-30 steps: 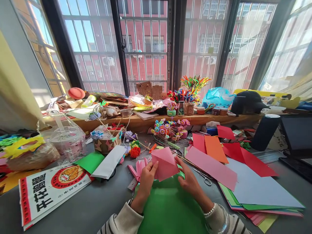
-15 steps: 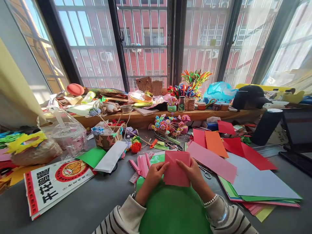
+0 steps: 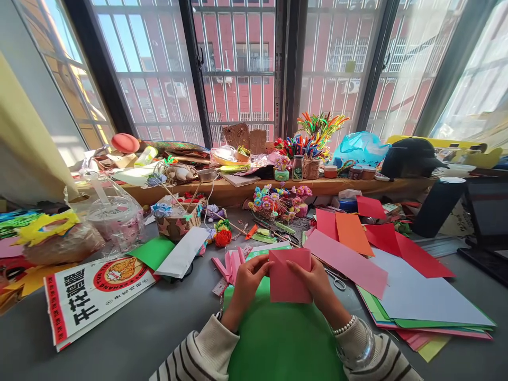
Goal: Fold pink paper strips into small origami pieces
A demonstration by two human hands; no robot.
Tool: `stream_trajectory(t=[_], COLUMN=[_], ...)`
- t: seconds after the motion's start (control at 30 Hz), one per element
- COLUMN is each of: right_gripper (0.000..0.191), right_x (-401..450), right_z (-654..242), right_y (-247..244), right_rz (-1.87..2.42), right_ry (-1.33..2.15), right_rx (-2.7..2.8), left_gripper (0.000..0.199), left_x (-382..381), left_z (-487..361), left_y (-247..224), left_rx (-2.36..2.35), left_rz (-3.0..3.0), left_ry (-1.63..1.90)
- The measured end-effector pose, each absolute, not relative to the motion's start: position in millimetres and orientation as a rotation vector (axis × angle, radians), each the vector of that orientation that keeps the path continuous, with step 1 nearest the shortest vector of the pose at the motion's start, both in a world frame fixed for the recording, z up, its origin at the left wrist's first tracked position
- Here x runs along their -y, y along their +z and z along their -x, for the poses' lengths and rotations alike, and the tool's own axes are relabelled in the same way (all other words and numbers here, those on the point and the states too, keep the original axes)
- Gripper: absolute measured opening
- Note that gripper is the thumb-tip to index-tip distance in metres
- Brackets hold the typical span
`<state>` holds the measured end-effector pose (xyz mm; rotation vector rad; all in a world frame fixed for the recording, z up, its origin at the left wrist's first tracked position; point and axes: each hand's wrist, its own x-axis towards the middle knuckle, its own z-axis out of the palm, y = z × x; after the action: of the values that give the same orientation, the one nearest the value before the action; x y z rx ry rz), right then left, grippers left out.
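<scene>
A square of pink paper [image 3: 289, 283], seemingly in layers, is held up in front of me above a green sheet [image 3: 283, 338]. My left hand [image 3: 251, 275] pinches its upper left edge between thumb and fingers. On the opposite side, my right hand [image 3: 313, 280] grips the paper, thumb on the near face and fingers behind, out of sight. Folded pink paper strips [image 3: 232, 264] lie just beyond my left hand. Scissors [image 3: 338, 281] rest on the table by my right hand, partly under a long pink sheet [image 3: 345, 264].
To the right is a stack of coloured paper [image 3: 428, 291], with red and orange sheets [image 3: 352, 233] behind it. A printed paper bag [image 3: 99, 296] lies at left near a wrapped plastic cup [image 3: 115, 217]. Craft flowers [image 3: 278, 201] and a cluttered windowsill [image 3: 238, 194] are at the back.
My left hand has slid up along the paper's left edge, its thumb moving off the front face to the corner. The right hand keeps its grip.
</scene>
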<state>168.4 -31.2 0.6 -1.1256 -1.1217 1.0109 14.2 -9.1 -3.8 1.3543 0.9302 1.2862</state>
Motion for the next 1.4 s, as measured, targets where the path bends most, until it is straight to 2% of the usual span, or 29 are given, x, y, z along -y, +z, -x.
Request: stream_trajectory(t=[1.2, 1.4], right_gripper=[0.036, 0.03], right_x=[31.1, 31.2], right_z=[-170.3, -168.3], right_y=[-0.7, -1.3], right_rz=[1.155, 1.164], right_ry=[0.962, 0.926], right_rx=[1.188, 1.25], left_gripper=[0.024, 0.02], left_x=[10.7, 11.3], left_z=[-13.9, -14.7], left_y=[-1.0, 0.5], left_rx=[-0.924, -0.916], left_rz=[-1.355, -1.365], left_ry=[1.242, 1.151])
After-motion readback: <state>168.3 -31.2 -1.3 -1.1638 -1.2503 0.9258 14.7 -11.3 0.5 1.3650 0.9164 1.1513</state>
